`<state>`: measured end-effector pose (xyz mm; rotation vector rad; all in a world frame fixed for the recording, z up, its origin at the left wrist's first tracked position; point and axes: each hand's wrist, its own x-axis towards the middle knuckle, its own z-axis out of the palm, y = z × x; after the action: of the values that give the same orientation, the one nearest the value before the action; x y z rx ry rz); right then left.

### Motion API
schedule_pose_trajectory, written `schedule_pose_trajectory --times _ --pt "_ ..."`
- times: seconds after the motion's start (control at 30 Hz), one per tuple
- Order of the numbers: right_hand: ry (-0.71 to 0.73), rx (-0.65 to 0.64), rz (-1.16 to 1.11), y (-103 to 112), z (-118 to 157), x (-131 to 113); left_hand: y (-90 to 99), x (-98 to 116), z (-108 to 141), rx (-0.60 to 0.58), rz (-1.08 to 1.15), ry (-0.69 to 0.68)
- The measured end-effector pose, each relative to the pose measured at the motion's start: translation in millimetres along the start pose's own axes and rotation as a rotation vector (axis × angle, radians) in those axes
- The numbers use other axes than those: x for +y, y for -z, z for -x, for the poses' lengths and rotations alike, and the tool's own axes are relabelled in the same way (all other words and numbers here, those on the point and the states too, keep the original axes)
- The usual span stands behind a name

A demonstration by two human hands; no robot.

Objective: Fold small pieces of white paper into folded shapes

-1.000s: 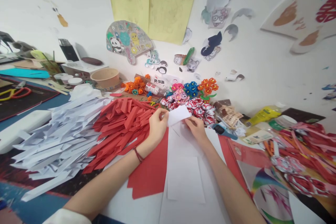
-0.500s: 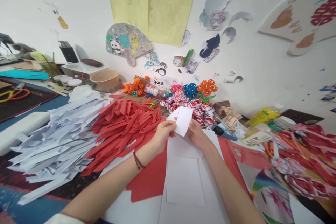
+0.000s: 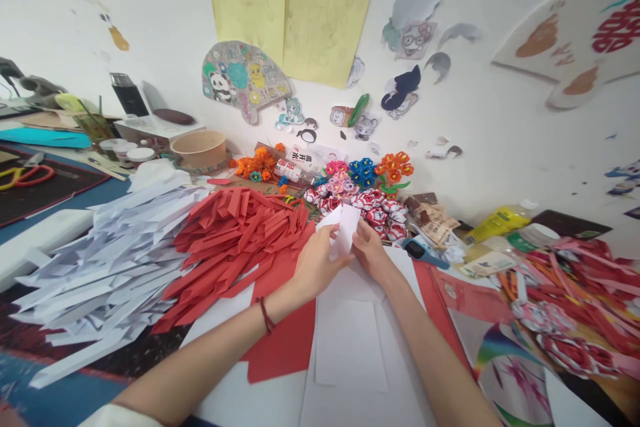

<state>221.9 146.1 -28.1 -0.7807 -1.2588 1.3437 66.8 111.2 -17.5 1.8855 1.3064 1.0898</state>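
A small white sheet of paper (image 3: pixel 346 230) is held up between my two hands, above the middle of the table. My left hand (image 3: pixel 323 259) grips its left side, thumb stretched along the lower edge. On the other side, my right hand (image 3: pixel 369 248) pinches the paper's right edge with curled fingers. Beneath them lie larger white sheets (image 3: pixel 327 407) and a smaller white rectangle of paper (image 3: pixel 350 343) on top. To the left of my hands, folded red paper strips (image 3: pixel 240 233) form a heap, with folded white paper strips (image 3: pixel 120 260) beyond it.
Paper flowers (image 3: pixel 383 203) and a round tan bowl (image 3: pixel 200 149) line the wall. Scissors (image 3: pixel 35 175) rest on a dark mat at far left. A yellow bottle (image 3: pixel 500 223) and red ribbons (image 3: pixel 575 287) lie at right. A blue watch-like object (image 3: pixel 423 251) is near my right hand.
The paper has turned and now looks narrower, its sides bent in between my hands. My left thumb has slid down and right under it, and my right fingers have closed over the edge.
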Motion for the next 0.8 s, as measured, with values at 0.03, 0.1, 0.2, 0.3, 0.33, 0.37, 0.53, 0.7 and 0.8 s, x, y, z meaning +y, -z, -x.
schedule_pose_trajectory --times 0.03,0.1,0.2,0.3,0.33,0.37,0.53,0.7,0.8 --pt "0.002 -0.002 0.005 0 0 0 0.0 0 0 0.000 -0.002 -0.004" --pt "0.003 -0.009 0.002 1 0 0 0.0 -2 -1 -0.018 0.026 0.008" --pt "-0.006 -0.024 -0.015 2 0 -2 -0.7 -4 -3 -0.062 0.095 0.038" --pt "-0.014 -0.033 -0.016 3 1 -3 -2.4 -5 -4 -0.073 0.135 0.032" --pt "-0.015 -0.031 -0.011 3 1 -3 -3.0 -6 -4 -0.073 0.141 0.029" --pt "-0.017 -0.030 -0.004 4 1 -2 -3.3 -6 -4 -0.071 0.145 0.029" --pt "0.004 -0.027 0.009 7 0 2 -0.2 -3 -4 -0.025 0.120 0.054" --pt "-0.028 -0.064 0.097 4 0 1 10.1 8 -4 0.159 0.021 -0.017" --pt "-0.059 -0.104 0.126 2 1 -1 14.5 12 -4 0.216 -0.003 -0.061"
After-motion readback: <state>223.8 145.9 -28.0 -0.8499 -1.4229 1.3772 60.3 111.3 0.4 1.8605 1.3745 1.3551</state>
